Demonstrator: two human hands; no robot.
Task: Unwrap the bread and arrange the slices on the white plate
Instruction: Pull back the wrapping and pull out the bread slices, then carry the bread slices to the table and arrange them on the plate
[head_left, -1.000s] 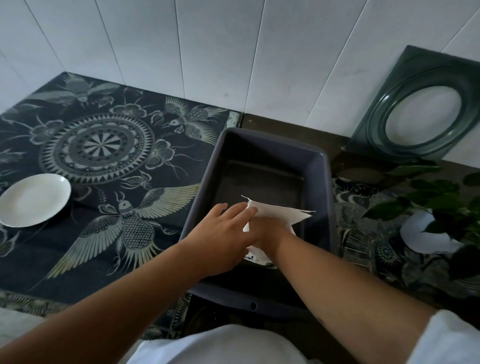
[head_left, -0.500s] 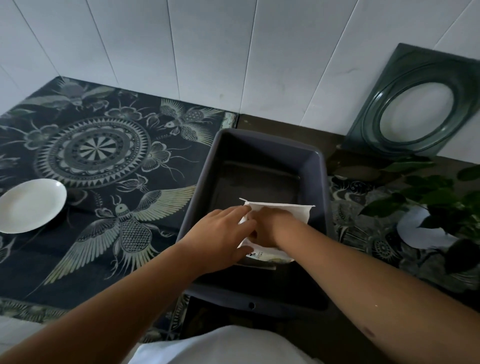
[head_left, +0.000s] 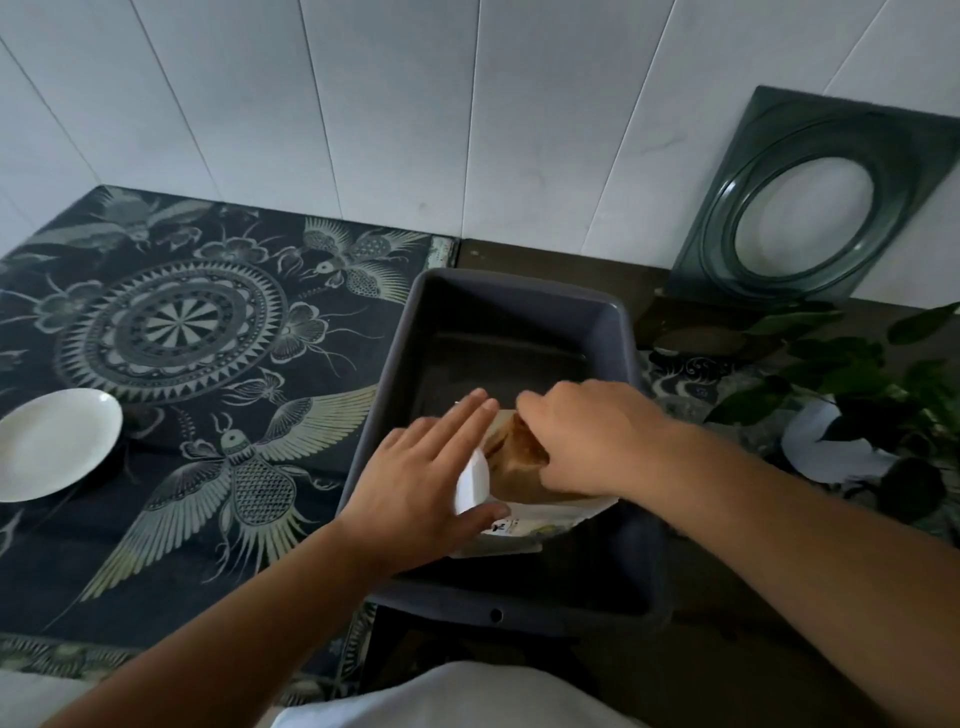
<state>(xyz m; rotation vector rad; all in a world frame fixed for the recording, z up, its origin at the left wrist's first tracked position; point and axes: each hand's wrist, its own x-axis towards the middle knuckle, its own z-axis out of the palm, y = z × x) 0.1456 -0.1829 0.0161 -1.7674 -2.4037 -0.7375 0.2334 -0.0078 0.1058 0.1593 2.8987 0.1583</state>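
- Left hand (head_left: 422, 478): fingers spread flat, pressing wrapper (head_left: 474, 480) aside.
- Right hand (head_left: 584, 441): closed on bread (head_left: 517, 457).
- Bread, half unwrapped, in tub's (head_left: 618, 332) near part.
- Plate (head_left: 54, 444) bare, at cloth's (head_left: 171, 322) left edge.

Single head-worn wide view, looking forward and down, close over the bin (head_left: 511, 332), wall (head_left: 363, 104) behind
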